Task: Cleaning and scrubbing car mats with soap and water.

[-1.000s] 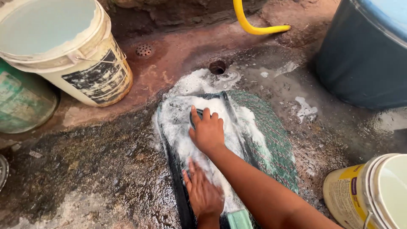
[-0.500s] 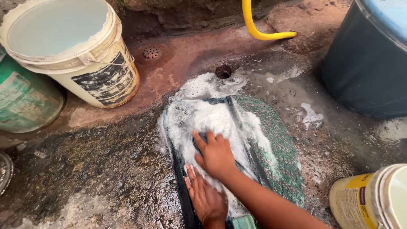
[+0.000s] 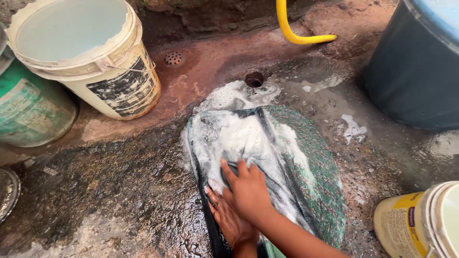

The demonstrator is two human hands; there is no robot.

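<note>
— Wet stone floor (image 3: 110,191) all round us: a white bucket (image 3: 91,57) of water and a green bucket (image 3: 28,105) far left, a dark barrel (image 3: 416,67) right, a yellow hose (image 3: 296,31) by the drain hole (image 3: 254,79).

— Our right hand (image 3: 248,191) curls over a dark brush (image 3: 229,168) on the foamy woven cloth (image 3: 306,157); our left hand (image 3: 229,220) presses flat, fingers spread, just beside it.
</note>
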